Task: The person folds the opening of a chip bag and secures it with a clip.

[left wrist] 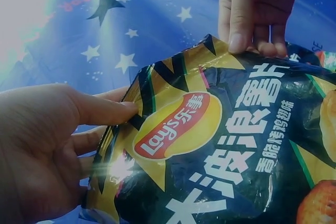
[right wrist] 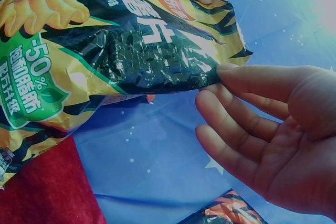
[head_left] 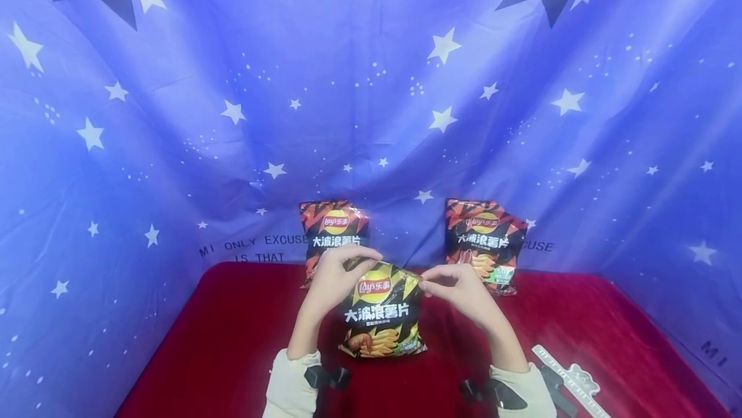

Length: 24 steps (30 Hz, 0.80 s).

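A yellow-and-black Lay's chip bag stands up in front of me, its printed face toward the head camera. My left hand pinches its top edge near the left end, thumb on the printed side, as the left wrist view shows. At the top right corner, my right hand pinches the bag between thumb and fingers. In the right wrist view the chip bag looks full and wrinkled, with the right thumb over its corner and the lower fingers spread beneath.
Two red-and-black chip bags stand at the back of the red cloth: one partly behind my left hand, the other to the right. A white ruler lies at front right, by my right sleeve. Behind hangs a blue star-print curtain.
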Available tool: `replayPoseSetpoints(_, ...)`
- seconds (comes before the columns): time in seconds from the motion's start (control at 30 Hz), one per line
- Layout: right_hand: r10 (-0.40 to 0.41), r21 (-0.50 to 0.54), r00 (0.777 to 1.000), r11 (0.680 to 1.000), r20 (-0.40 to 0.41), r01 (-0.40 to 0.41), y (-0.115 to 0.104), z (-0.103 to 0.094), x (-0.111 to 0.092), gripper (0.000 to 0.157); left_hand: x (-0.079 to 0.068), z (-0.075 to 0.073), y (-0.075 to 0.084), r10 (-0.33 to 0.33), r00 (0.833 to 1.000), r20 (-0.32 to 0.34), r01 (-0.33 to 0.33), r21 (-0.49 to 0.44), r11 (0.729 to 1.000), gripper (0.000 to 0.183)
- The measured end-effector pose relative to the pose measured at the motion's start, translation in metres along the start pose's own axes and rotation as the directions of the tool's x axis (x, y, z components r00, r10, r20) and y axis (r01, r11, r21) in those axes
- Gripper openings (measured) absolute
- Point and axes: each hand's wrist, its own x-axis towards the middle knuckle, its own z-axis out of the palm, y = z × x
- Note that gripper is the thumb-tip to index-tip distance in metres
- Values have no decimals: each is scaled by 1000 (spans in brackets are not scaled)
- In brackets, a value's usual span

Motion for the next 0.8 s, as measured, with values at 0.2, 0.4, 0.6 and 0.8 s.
replayPoseSetpoints(0.2,17,34,999,999,48,-18,0,-2,1,18,-1,0,1,-17,1000,15,18,-15,1000,18)
replayPoseSetpoints(0.4,30,54,990,998,134,-38,4,-12,-1,23,-3,7,1,-6,1000,14,6,-6,1000,18)
replayPoseSetpoints(0.6,54,71,985,995,162,-66,6,-17,-5,25,-3,11,-2,6,1000,7,-6,25,1000,17)
replayPoseSetpoints(0.8,51,76,992,995,115,-60,4,-15,-5,26,0,11,-3,27,1000,14,-27,12,1000,18)
